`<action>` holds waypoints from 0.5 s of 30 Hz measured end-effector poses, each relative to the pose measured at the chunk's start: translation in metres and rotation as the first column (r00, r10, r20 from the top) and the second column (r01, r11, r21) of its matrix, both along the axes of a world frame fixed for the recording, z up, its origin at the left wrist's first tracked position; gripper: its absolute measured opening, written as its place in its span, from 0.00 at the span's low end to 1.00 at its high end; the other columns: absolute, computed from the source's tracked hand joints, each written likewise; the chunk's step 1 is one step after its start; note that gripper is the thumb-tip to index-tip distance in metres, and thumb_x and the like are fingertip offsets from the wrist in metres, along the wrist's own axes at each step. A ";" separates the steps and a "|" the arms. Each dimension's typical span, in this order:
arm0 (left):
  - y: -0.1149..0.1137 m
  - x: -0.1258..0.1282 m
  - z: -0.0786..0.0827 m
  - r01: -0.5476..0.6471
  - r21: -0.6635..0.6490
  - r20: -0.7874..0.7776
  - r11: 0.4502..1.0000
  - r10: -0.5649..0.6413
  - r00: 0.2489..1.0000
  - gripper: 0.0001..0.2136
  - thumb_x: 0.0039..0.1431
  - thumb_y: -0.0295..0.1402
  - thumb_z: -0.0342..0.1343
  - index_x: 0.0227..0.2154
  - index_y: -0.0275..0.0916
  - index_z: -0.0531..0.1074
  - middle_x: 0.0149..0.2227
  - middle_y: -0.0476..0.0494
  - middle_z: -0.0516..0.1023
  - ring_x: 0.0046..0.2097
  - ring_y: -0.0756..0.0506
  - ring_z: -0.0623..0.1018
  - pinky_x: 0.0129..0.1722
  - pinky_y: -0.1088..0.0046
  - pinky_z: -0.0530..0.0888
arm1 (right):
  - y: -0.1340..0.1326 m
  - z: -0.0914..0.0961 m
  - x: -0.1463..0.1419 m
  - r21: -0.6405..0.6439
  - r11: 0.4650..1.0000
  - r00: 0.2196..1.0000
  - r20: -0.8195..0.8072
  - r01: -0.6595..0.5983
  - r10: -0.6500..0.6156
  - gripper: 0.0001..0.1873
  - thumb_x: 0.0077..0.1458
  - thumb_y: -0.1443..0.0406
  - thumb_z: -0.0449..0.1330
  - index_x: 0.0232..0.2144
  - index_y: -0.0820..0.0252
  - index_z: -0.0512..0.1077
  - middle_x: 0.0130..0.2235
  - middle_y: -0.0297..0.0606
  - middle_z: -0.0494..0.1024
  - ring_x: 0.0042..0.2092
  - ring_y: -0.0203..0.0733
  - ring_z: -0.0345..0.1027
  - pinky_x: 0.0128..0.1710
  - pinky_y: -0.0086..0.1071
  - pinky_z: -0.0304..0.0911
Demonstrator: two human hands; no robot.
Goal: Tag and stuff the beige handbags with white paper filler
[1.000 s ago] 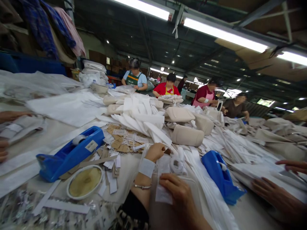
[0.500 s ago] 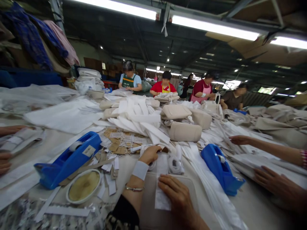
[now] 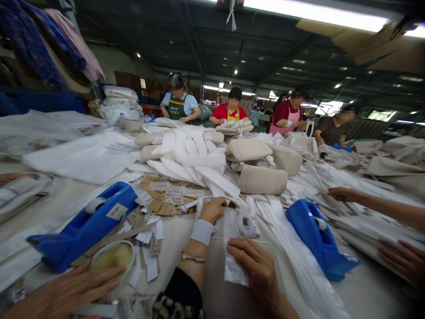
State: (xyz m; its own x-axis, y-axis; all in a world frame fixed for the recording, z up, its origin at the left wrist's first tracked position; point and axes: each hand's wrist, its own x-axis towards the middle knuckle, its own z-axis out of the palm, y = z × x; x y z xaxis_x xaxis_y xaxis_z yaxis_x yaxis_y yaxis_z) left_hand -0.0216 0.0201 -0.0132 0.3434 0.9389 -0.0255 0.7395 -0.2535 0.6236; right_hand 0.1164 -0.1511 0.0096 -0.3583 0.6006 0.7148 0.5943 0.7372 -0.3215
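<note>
My right hand (image 3: pixel 255 266) is resting with fingers extended, its grip unclosed, over a white strip (image 3: pixel 232 266) lying along a beige bag (image 3: pixel 215 270) on the desk (image 3: pixel 179 235), seemingly to press it flat. My left hand (image 3: pixel 212 210) is sitting curled at the strip's far end; I cannot tell whether that grip is pinching it. Blue tape dispensers (image 3: pixel 320 239) are flanking me, probably for easy reach. Beyond, padded bags (image 3: pixel 264 179) are lying heaped, and co-workers (image 3: pixel 232 110) are facing the pile.
</note>
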 end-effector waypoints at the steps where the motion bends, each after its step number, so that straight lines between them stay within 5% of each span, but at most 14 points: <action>1: 0.002 0.001 0.000 -0.012 -0.001 0.002 1.000 0.012 1.000 0.07 0.57 0.27 0.57 0.38 0.37 0.75 0.43 0.42 0.79 0.50 0.41 0.74 0.56 0.54 0.63 | 0.002 0.000 0.002 0.002 1.000 1.000 0.010 -0.005 0.005 0.19 0.60 0.76 0.46 0.45 0.59 0.74 0.42 0.43 0.79 0.46 0.43 0.73 0.45 0.37 0.70; 15: -0.008 0.001 0.013 -0.009 0.051 0.044 0.999 0.007 0.999 0.17 0.43 0.17 0.48 0.33 0.41 0.74 0.37 0.45 0.80 0.44 0.41 0.76 0.47 0.64 0.65 | -0.009 0.005 0.001 0.113 0.988 0.977 0.195 -0.105 0.081 0.18 0.62 0.76 0.46 0.42 0.62 0.74 0.33 0.41 0.78 0.39 0.42 0.71 0.36 0.33 0.69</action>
